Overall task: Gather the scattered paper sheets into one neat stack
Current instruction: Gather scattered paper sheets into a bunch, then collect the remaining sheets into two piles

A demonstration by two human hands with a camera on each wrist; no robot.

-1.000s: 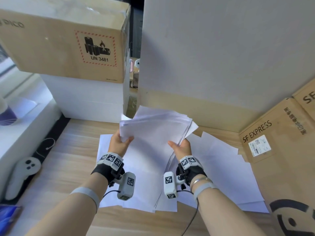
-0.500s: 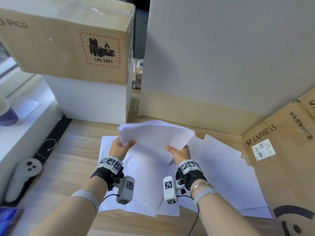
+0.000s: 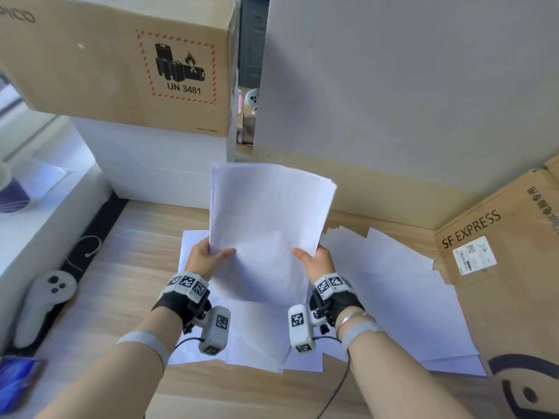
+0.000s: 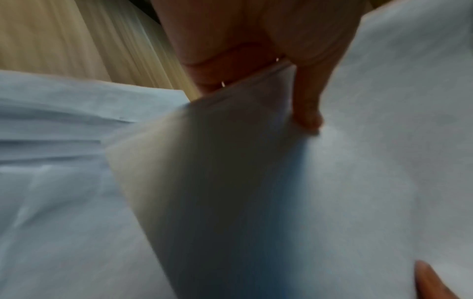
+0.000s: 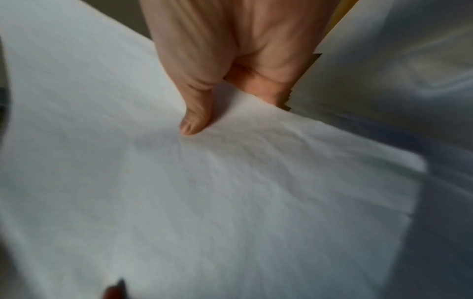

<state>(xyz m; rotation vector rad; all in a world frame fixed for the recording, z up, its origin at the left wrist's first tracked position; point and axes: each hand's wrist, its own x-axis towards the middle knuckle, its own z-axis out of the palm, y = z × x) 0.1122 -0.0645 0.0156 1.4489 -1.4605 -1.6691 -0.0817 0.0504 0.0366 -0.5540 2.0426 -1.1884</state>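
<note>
A stack of white paper sheets (image 3: 266, 225) stands nearly upright above the wooden table (image 3: 121, 267), its lower edge down near the sheets below. My left hand (image 3: 208, 252) grips its left edge, thumb on the front face. My right hand (image 3: 314, 261) grips the right edge the same way. In the left wrist view the thumb presses the paper stack (image 4: 384, 141); in the right wrist view the thumb lies on the stack's face (image 5: 204, 182). More loose sheets (image 3: 393, 297) lie fanned out on the table beneath and to the right.
A brown PICO box (image 3: 121, 55) sits on white boxes (image 3: 151, 164) at the back left. A large board (image 3: 408, 86) stands behind. An SF Express carton (image 3: 499, 252) borders the right. A white controller (image 3: 45, 300) and a paper cup (image 3: 12, 192) lie at the left.
The held sheets went from a loose, splayed bundle tilted flat to an upright, squared stack, raised between both hands.
</note>
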